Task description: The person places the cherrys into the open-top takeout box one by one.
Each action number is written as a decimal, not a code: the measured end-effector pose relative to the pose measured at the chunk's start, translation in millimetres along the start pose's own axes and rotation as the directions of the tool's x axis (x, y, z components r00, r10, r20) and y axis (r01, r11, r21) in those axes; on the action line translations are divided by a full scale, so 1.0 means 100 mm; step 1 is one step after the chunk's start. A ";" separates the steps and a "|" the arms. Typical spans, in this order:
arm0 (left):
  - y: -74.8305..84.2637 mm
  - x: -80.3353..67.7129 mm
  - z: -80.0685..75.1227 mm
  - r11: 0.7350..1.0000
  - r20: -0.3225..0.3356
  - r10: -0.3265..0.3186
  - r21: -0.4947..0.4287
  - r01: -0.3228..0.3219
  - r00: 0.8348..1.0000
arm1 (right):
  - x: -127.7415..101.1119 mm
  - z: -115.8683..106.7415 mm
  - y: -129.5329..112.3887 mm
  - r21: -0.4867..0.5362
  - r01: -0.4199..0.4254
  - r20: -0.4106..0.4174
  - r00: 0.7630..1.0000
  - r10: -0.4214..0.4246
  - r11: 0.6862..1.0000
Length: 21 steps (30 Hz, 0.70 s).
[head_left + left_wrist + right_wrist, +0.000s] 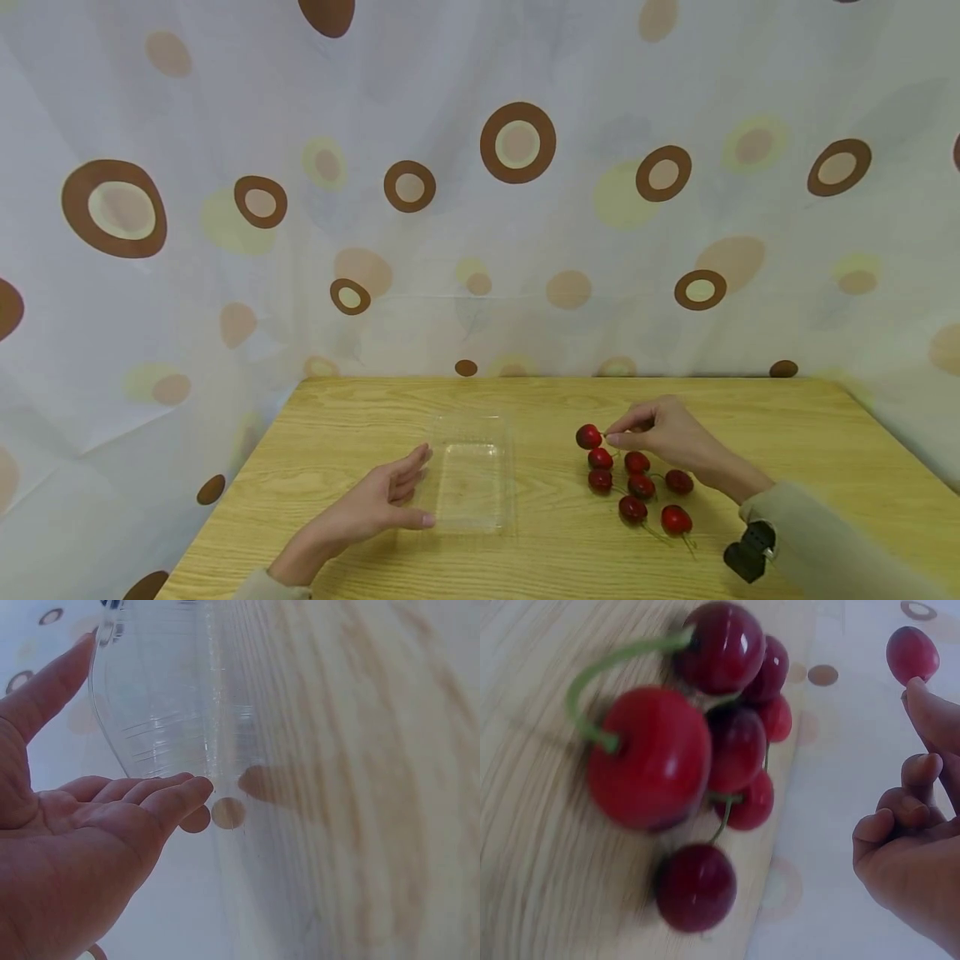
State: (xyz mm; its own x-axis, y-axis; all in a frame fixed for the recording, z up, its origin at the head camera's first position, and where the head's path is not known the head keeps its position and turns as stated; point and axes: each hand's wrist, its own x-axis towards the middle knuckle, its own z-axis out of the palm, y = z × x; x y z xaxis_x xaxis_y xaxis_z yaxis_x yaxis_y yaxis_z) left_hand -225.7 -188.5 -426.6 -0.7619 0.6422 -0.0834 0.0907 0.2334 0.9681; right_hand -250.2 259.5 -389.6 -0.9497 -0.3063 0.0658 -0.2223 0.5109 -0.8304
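Clear tray [161,682]: cut by top edge, left wrist view. Right hand [922,859]: cut by right edge, right wrist view; nearest cherry [656,761] there, blurred.

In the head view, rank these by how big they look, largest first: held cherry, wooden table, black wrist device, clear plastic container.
1. Wooden table
2. Clear plastic container
3. Black wrist device
4. Held cherry

On the table [547,575], a container [471,492] was set left of the loose cherries [641,487] and flanked on its left by the left hand [375,502]; at their far-left edge, another cherry [588,436] was held by the right hand [667,435].
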 end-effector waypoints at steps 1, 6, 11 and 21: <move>0.00 0.00 0.00 1.000 -0.001 -0.001 0.002 0.001 1.000 | 0.02 0.03 -0.03 0.002 0.003 0.003 1.000 -0.003 1.000; -0.01 0.00 -0.01 1.000 -0.002 -0.004 0.006 0.004 1.000 | 0.12 0.20 -0.15 0.004 0.031 0.013 0.999 -0.031 1.000; -0.01 0.00 -0.02 1.000 0.001 -0.006 -0.003 0.006 1.000 | 0.22 0.41 -0.21 0.052 0.075 0.023 0.997 -0.076 0.996; -0.01 0.01 -0.02 1.000 -0.006 0.012 0.015 -0.012 1.000 | 0.45 0.77 -0.32 0.092 0.071 0.041 0.996 -0.075 0.993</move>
State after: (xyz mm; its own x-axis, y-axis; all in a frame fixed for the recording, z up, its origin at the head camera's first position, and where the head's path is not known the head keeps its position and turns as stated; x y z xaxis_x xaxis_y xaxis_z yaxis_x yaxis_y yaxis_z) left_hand -227.7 -189.2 -427.7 -0.7644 0.6409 -0.0704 0.1096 0.2367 0.9654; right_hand -268.7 167.8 -402.0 -0.9204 -0.3767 0.1049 -0.2677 0.4115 -0.8712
